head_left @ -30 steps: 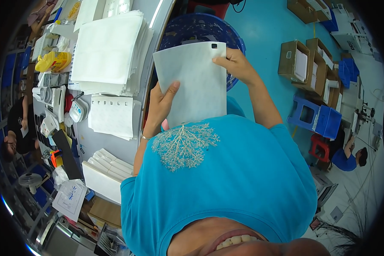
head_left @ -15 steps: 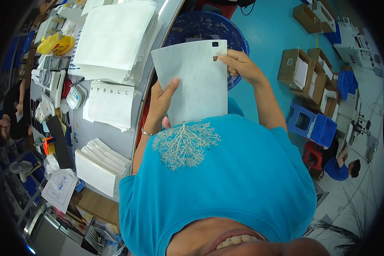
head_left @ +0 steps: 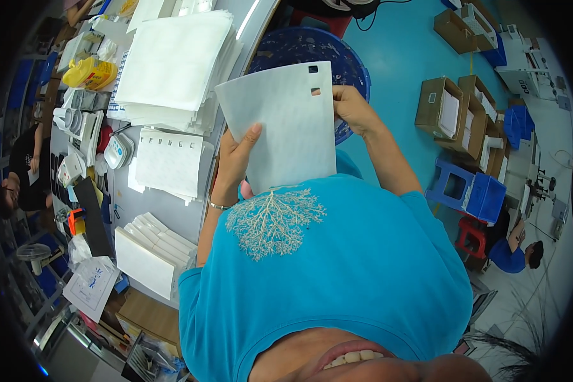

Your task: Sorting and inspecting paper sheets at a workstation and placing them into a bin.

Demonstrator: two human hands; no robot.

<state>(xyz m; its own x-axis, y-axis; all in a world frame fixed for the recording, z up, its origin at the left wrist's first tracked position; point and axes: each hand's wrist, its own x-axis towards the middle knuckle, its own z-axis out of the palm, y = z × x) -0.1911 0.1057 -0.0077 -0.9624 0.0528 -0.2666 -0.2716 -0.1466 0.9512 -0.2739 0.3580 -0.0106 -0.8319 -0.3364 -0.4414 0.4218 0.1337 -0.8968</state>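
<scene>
A white sheet (head_left: pixel 286 127) is held upright in front of my chest; it has two small square cut-outs near its upper right corner. My left hand (head_left: pixel 239 149) grips its left edge, thumb on the near face and fingers behind. At the right edge, beside the cut-outs, is my right hand (head_left: pixel 355 111) with fingers curled. Its fingertips go behind the sheet, so what they hold is hidden. Skin colour shows through the lower cut-out. Beyond the sheet stands a large blue tub (head_left: pixel 356 70) with small scraps inside.
On the table (head_left: pixel 159 200) to my left lie a tall stack of white sheets (head_left: pixel 172 60), a smaller notched stack (head_left: pixel 169 159) and a fanned pile (head_left: pixel 149 254). A yellow bottle (head_left: pixel 90 73) stands farther left. Cardboard boxes (head_left: pixel 439 114) and a blue stool (head_left: pixel 449 181) are to my right.
My right thumb and fingers have slipped from the sheet's near face beside the lower cut-out to behind its right edge. The sheet has shifted slightly left. My left hand keeps its grip.
</scene>
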